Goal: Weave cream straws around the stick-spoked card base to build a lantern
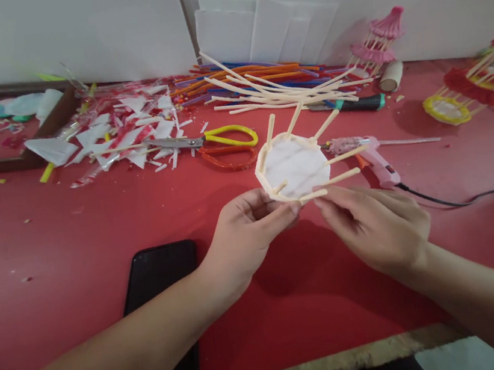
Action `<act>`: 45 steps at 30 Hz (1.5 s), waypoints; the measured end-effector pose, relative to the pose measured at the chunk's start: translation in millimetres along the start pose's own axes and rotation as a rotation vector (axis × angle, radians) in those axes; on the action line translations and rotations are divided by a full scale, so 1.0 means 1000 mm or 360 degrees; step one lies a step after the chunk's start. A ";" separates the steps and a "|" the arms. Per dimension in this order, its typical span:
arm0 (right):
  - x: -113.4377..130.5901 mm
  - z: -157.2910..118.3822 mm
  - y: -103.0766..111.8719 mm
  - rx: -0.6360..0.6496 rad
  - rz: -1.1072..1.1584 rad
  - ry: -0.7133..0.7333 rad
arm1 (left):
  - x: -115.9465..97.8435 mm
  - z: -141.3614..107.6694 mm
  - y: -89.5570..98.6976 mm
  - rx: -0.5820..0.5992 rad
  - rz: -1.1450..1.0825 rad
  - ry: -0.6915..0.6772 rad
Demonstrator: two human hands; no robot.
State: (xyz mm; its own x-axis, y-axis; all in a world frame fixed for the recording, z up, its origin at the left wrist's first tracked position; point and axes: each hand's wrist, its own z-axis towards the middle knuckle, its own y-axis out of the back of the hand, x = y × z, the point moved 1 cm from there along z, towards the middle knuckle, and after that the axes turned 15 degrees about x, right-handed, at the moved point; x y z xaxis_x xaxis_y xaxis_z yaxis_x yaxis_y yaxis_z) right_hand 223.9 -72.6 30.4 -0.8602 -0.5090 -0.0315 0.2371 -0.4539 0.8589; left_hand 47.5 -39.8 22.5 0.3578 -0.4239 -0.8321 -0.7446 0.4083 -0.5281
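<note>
Above the red table, a round white disc [294,166] with a cream rim and several short cream sticks standing out from its edge is held up between my hands. My left hand [247,233] pinches the near left rim between thumb and fingers. My right hand [370,223] has its fingertips closed at the near right rim, by the base of a stick. A pink glue gun [370,153] lies just beyond my right hand, partly behind the sticks. Scissors [223,142] with yellow and red handles lie left of the disc.
Cream and coloured pipe-cleaner-like stems [257,89] lie at the back beside a dark cutter [361,103]. White scraps [129,121] and a brown frame [27,159] are at left. A black phone [160,269] sits under my left forearm. Pink [377,46] and red [466,86] tiered models stand at right.
</note>
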 end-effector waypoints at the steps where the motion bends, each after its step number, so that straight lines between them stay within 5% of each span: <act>1: 0.001 0.001 0.000 -0.0003 0.0008 -0.0016 | 0.000 0.000 0.000 -0.0005 -0.0008 -0.0004; 12: 0.003 0.008 0.001 -0.0023 0.0113 -0.0014 | 0.003 -0.001 0.002 -0.0029 0.0084 -0.0085; 21: 0.012 0.012 0.005 0.0244 0.0709 -0.0236 | 0.001 -0.002 0.003 -0.0042 0.0203 -0.0090; 45: 0.004 -0.001 -0.007 0.0357 0.1456 -0.0433 | 0.002 -0.002 -0.003 0.0108 -0.0086 0.0064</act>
State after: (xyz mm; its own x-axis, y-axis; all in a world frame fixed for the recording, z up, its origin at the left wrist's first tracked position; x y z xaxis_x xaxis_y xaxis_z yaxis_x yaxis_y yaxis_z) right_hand 219.2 -72.7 23.8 -0.4684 -0.3966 0.7895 0.7971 0.1958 0.5712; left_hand 49.0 -43.6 22.9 0.3725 -0.4785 -0.7951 -0.6842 0.4372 -0.5837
